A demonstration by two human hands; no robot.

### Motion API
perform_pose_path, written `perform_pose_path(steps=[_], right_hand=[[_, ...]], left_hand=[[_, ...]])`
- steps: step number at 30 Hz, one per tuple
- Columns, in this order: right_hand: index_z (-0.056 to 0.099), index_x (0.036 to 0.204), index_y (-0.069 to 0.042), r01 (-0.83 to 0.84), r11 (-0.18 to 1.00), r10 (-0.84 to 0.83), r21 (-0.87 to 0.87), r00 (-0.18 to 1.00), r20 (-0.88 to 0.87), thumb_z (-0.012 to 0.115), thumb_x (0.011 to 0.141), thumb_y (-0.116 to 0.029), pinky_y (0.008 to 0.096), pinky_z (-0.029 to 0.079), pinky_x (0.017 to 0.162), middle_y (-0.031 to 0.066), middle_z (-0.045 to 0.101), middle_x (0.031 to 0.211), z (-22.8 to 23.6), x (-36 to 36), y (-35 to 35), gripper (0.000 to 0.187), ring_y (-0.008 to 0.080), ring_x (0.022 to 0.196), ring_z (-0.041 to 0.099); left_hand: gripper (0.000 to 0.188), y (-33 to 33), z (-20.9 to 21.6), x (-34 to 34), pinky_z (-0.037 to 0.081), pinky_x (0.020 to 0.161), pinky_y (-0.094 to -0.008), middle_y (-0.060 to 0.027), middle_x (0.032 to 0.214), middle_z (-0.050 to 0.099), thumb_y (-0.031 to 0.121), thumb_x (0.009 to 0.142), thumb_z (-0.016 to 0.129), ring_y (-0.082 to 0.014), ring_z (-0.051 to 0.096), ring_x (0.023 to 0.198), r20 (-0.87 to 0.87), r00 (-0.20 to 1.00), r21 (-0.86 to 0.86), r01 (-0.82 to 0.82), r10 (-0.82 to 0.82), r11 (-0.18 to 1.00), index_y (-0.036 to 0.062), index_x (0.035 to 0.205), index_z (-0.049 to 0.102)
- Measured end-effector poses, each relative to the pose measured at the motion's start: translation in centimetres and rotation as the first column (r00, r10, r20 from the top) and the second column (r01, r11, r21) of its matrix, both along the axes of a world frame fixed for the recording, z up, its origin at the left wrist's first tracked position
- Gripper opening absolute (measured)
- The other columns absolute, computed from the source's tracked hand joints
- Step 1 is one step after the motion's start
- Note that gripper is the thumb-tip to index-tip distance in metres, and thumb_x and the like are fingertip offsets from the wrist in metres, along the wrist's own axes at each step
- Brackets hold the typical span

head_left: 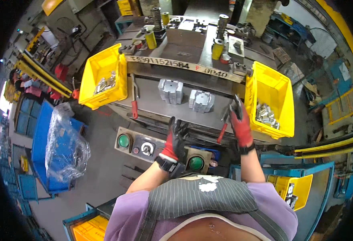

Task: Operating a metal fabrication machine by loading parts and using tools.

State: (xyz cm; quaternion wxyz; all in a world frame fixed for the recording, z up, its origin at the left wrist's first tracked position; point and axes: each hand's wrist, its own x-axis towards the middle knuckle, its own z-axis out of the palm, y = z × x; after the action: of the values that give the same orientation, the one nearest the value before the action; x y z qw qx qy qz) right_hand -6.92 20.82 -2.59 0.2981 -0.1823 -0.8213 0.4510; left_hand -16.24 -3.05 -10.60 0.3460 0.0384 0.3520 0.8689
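Note:
My left hand (175, 138), in a red and black glove, is in front of the bench edge, above the control panel, with its fingers stretched out and nothing seen in them. Over the bench's right part is my right hand (240, 123), gloved alike, fingers extended upward. Just left of it lies a red-handled tool (223, 131), whose upper end is partly hidden by the glove. Two stacks of grey metal pieces stand on the metal bench: a left stack (170, 91) and a right stack (201, 100). Neither hand touches them.
Yellow bins with metal parts flank the bench, a left bin (123, 82) and a right bin (287, 100). Another red-handled tool (134, 108) lies near the left bin. The control panel (146, 148) has green buttons. A blue cart (44, 148) holds clear plastic wrap.

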Motion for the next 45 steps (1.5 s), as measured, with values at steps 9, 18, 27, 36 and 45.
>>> perform_pose_path(steps=[9,18,27,36,45], right_hand=[[0.027,0.131,0.0,0.121,0.97,-0.16,0.209,0.97,0.185,0.061,0.076,-0.02,0.0391,0.042,0.083,0.0248,0.051,0.113,-6.0,9.1,-5.7,0.068,0.0354,0.103,0.052],[0.021,0.133,0.0,0.358,0.913,-0.393,0.198,0.635,0.665,0.06,0.074,-0.038,0.0454,0.044,0.075,0.027,0.056,0.099,-7.0,1.0,-7.2,0.08,0.0414,0.088,0.056],[0.053,0.096,-0.013,0.161,0.533,-0.484,-0.831,0.863,-0.143,0.048,0.089,-0.028,0.0196,0.031,0.043,-0.006,0.04,0.057,-5.9,-1.5,-10.5,0.018,0.0057,0.046,0.038],[0.053,0.09,-0.007,0.181,0.731,-0.247,-0.658,0.969,-0.007,0.052,0.085,-0.015,0.0216,0.041,0.051,-0.0001,0.051,0.072,-0.5,-1.3,-20.6,0.009,0.009,0.058,0.049],[0.04,0.12,0.0,-0.04,0.732,-0.001,-0.681,0.998,-0.059,0.06,0.07,0.005,0.0249,0.042,0.085,0.0019,0.054,0.099,-1.6,-3.3,-20.2,0.054,0.0088,0.094,0.051]], left_hand=[[0.065,-12.9,-1.3,-9.7,0.032,0.098,-0.0378,-0.0254,0.127,0.037,0.03,0.077,0.061,-0.0367,0.039,0.117,-0.785,0.441,-0.525,-0.846,-0.435,0.09,0.0025,0.129,0.033],[0.095,-12.4,0.7,-21.8,0.044,0.083,-0.0427,-0.0211,0.109,0.053,0.04,0.067,0.066,-0.0374,0.054,0.095,-0.281,0.63,-0.876,-0.476,-0.724,-0.074,0.001,0.135,0.013],[0.033,-17.4,-2.2,-27.9,0.043,0.046,-0.0251,-0.0013,0.072,0.052,0.028,0.086,0.05,-0.0124,0.051,0.055,0.097,0.976,-0.297,0.213,-0.193,0.931,0.0084,0.112,0.046],[0.029,-13.5,2.7,-22.8,0.032,0.044,-0.019,0.005,0.064,0.04,0.033,0.09,0.045,-0.0058,0.039,0.051,0.067,0.954,-0.006,0.293,-0.292,0.956,0.0145,0.112,0.048],[0.027,-13.8,1.0,-21.2,0.038,0.05,-0.0207,0.0099,0.066,0.041,0.018,0.088,0.05,-0.002,0.038,0.055,-0.207,0.973,-0.302,0.039,-0.105,0.953,0.0154,0.116,0.05]])
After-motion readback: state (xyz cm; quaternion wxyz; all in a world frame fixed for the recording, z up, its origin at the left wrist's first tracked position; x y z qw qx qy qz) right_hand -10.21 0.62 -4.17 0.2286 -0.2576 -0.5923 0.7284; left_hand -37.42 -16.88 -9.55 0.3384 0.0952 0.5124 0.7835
